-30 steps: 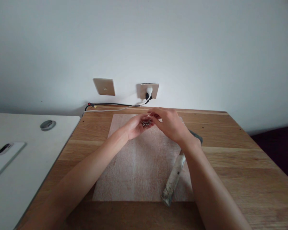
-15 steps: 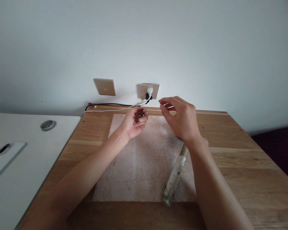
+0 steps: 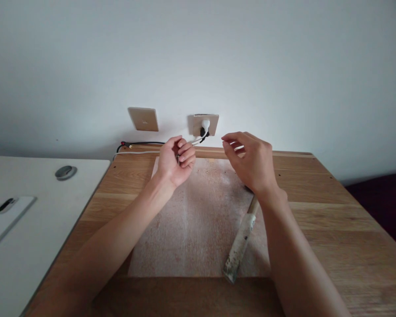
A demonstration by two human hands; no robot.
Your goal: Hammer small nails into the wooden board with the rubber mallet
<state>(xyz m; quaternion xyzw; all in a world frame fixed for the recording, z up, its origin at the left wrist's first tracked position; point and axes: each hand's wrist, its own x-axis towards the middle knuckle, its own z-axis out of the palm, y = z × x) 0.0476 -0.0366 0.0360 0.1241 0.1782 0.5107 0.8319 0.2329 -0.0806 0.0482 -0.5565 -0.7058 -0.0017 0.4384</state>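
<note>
Has a hammer (image 3: 239,247) on the board (image 3: 183,233), right of lower centre, running up beneath the right hand (image 3: 252,160). At centre, holds a metal bit (image 3: 178,159) inside the nearly closed left hand (image 3: 174,165); has the right one pinched almost together, cannot tell whether on anything.
</note>
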